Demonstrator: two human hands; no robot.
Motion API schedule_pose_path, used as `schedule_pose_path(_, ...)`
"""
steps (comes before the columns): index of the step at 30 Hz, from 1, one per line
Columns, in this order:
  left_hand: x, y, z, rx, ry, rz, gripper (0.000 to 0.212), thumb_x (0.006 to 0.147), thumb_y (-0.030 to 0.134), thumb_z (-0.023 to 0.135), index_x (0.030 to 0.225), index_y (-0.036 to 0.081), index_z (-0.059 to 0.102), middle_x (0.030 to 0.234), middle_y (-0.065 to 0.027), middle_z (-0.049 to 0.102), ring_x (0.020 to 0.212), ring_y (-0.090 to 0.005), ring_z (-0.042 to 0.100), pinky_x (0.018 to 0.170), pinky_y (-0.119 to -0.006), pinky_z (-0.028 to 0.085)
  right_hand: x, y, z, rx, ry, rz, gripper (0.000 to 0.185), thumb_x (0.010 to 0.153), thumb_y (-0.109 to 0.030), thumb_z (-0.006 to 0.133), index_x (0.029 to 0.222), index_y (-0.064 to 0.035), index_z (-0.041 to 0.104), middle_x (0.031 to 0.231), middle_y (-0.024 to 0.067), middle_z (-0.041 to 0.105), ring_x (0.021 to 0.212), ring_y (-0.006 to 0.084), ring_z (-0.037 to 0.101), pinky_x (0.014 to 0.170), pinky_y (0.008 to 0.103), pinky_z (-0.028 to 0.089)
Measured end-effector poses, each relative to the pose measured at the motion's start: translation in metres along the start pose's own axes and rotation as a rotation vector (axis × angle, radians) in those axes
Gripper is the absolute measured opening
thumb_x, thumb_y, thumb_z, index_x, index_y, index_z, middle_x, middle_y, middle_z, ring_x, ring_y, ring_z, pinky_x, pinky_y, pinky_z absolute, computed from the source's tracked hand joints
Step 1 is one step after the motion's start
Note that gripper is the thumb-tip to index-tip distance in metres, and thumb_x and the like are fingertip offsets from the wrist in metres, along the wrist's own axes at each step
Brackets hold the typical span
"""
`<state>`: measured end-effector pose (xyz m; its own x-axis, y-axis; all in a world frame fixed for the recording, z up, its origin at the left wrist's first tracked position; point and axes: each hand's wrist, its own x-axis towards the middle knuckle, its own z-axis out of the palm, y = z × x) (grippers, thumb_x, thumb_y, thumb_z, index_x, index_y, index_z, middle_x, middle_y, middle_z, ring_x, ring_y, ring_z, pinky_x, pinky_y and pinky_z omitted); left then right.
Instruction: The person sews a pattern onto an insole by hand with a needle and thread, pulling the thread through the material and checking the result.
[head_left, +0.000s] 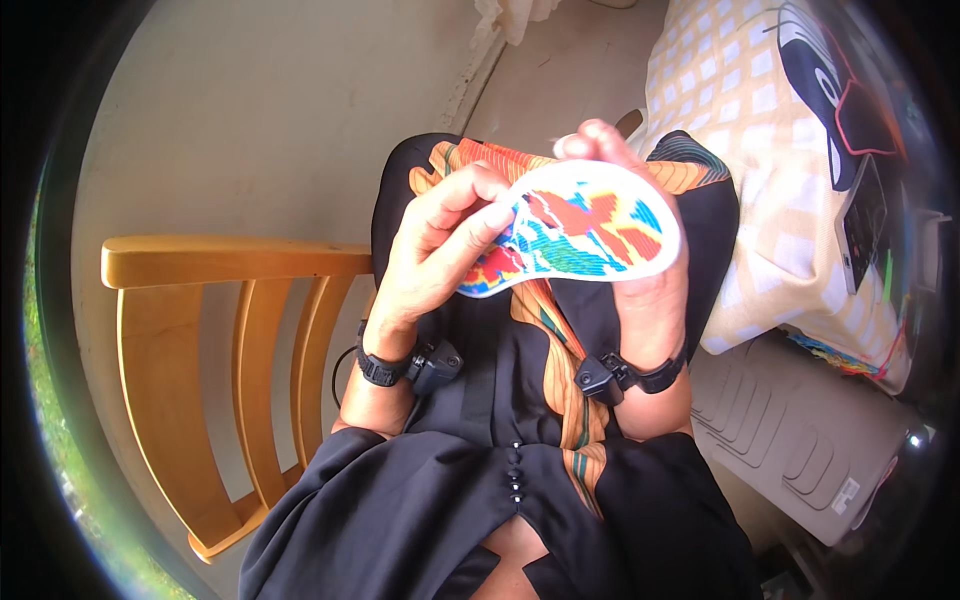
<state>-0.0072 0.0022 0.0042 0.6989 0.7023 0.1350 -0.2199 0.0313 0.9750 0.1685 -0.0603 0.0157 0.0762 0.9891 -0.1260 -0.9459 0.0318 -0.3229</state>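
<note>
A shoe insole (585, 225) with a white edge is held up over my lap, its face stitched in red, blue, green and yellow. My left hand (435, 240) pinches it at the narrow middle, thumb on the stitched face. From behind, my right hand (652, 304) supports the wide end, with its fingertips showing past the far edge. The insole covers most of that palm. No needle or thread can be made out at the fingers. Each wrist wears a black strap with a small device.
To the left stands a slatted wooden chair (240, 262) by a pale wall. A checked cloth (720, 82) with a cartoon print hangs at the right, bearing a dark flat device (864, 225). Coloured threads (840, 356) lie near a grey plastic box (780, 427). Orange patterned fabric (559, 360) crosses my lap.
</note>
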Motion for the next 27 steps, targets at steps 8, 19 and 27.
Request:
schedule_pose_path(8,0.007,-0.010,0.007,-0.844,-0.060,-0.068,0.018,0.092,0.019,0.052,0.090,0.001,0.049,0.081,-0.0040,0.051,0.064,-0.0109,0.052,0.062,-0.024,0.044,0.008,-0.007,-0.006,-1.395,0.271,-0.798,0.002,0.093,-0.002,0.048,0.094,-0.0005,0.049,0.076,0.0056,0.053,0.070,0.0123,0.060,0.070,0.0280,0.055)
schedule_pose_path(19,0.006,-0.018,0.018,-1.364,-0.112,-0.286,0.023,0.095,0.026,0.044,0.087,0.005,0.042,0.068,-0.0013,0.041,0.048,-0.0092,0.038,0.046,-0.022,0.034,-0.010,0.026,0.029,-1.727,-0.037,-0.838,0.020,0.078,0.007,0.055,0.097,0.0022,0.056,0.078,0.0122,0.059,0.069,0.0238,0.063,0.059,0.0300,0.052)
schedule_pose_path(27,0.005,-0.020,0.017,-1.348,-0.106,-0.316,0.024,0.095,0.028,0.045,0.086,0.005,0.042,0.068,-0.0012,0.041,0.048,-0.0091,0.038,0.045,-0.022,0.033,-0.010,0.027,0.026,-1.679,-0.056,-0.780,0.021,0.082,0.015,0.048,0.099,0.0064,0.056,0.078,0.0129,0.059,0.062,0.0201,0.065,0.053,0.0269,0.055)
